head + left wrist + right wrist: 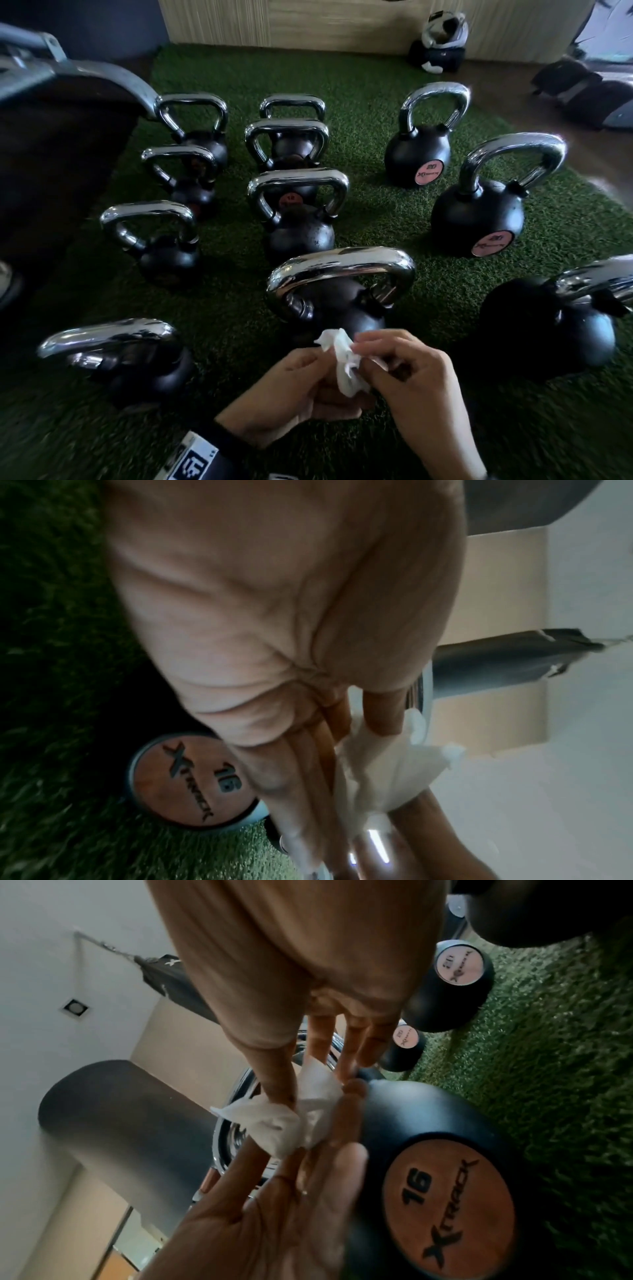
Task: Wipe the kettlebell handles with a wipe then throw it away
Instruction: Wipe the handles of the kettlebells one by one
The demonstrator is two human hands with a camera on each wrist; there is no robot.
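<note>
A crumpled white wipe (344, 365) is held between both hands low in the head view. My left hand (291, 387) pinches it from the left and my right hand (407, 370) pinches it from the right. Both hands hover just in front of the nearest kettlebell (337, 301), black with a chrome handle (342, 265) and a "16" label (445, 1199). In the wrist views the wipe (387, 767) (291, 1123) sits between fingertips of both hands. Several more kettlebells stand in rows on the turf.
Green artificial turf (394, 212) covers the floor. A large dark equipment piece (51, 154) with a metal bar stands at the left. Two 20-labelled kettlebells (421, 150) (479, 212) are at the right. Bags (442, 44) lie by the wooden back wall.
</note>
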